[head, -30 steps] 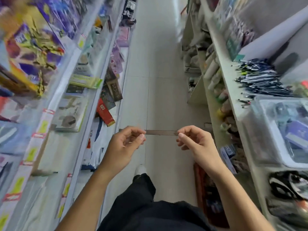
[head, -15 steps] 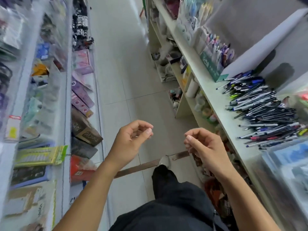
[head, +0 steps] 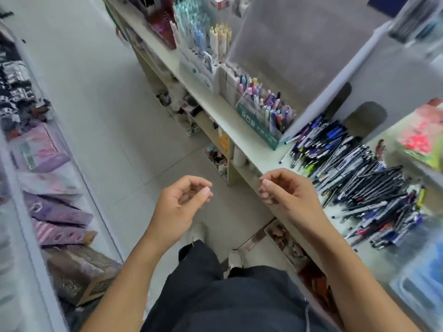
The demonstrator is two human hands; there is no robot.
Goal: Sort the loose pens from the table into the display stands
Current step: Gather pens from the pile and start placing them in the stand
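A big pile of loose pens (head: 359, 178), mostly black and blue, lies on the white table (head: 257, 153) at my right. Behind it stands a green display stand (head: 263, 116) holding pastel pens upright. More display stands (head: 201, 44) with pale blue and yellow pens sit farther along the table. My left hand (head: 182, 202) hovers over the aisle floor, fingers loosely curled, holding nothing. My right hand (head: 285, 190) hangs at the table's front edge just left of the pile, loosely curled and empty too.
A shelf rack on the left carries purple pencil cases (head: 60, 212) and boxes. A clear plastic bin (head: 419, 283) sits on the table near me, and a pink packet (head: 422, 135) lies behind the pile. The tiled aisle floor (head: 96, 92) runs ahead between the racks.
My view has swung right from the aisle toward the table, so the pen pile and the stands are now closer and larger. Both hands keep the same curled, empty pose.
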